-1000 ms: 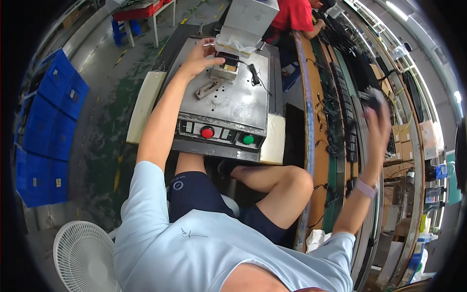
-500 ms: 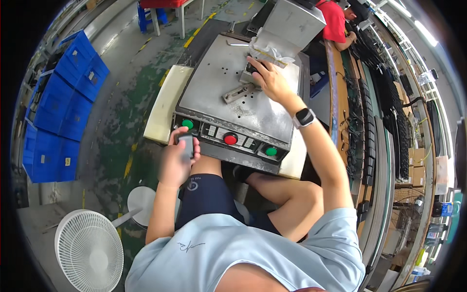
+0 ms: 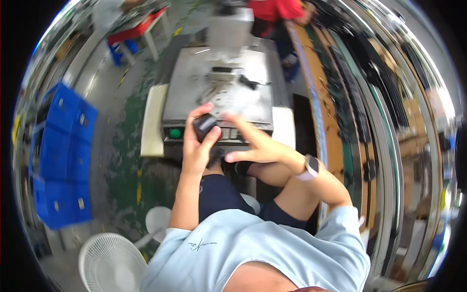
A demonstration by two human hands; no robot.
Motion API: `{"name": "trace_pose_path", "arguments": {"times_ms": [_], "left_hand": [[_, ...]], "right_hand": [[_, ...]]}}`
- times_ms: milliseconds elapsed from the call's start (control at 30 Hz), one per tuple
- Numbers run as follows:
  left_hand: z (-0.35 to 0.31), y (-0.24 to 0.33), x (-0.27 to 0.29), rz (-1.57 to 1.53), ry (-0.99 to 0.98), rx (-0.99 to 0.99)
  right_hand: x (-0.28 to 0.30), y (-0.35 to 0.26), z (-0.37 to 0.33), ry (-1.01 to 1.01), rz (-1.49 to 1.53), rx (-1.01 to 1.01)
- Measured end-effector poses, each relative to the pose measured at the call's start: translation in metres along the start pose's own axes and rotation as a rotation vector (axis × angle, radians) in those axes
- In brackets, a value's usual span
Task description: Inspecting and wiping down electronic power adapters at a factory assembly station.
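The left hand (image 3: 196, 152) was curled round a black block (image 3: 205, 125) above the near edge of the plate (image 3: 253, 104); the right hand (image 3: 260, 146) spread wide beside it, empty. Below hung what seemed, through blur, a cord (image 3: 216, 155); snagging could have tugged the block loose.

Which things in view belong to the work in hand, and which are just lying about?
Likely part of the work:
- black device in the left hand, open right hand near it
- metal-topped machine with green button
- pale block and dark item on its top

Apparently just around:
- white fan
- blue bins at left
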State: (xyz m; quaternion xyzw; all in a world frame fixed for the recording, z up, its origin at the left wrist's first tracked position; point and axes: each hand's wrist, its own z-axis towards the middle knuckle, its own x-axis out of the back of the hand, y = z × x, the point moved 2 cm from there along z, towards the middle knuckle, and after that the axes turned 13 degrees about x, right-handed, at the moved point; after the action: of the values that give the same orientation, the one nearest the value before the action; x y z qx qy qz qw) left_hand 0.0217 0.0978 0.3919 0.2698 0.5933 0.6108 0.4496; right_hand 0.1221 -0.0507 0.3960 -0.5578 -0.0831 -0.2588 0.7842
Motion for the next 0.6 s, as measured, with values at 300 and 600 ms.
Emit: {"name": "trace_pose_path", "arguments": {"times_ms": [300,600], "left_hand": [[-0.019,-0.017,-0.013,0.099,-0.307,0.232],[-0.069,-0.084,0.017,0.262,-0.508,0.603]], "right_hand": [[0.147,-0.124,-0.126,0.562,-0.678,-0.176],[0.281,-0.186,-0.548,0.574,-1.463,-1.798]]}}
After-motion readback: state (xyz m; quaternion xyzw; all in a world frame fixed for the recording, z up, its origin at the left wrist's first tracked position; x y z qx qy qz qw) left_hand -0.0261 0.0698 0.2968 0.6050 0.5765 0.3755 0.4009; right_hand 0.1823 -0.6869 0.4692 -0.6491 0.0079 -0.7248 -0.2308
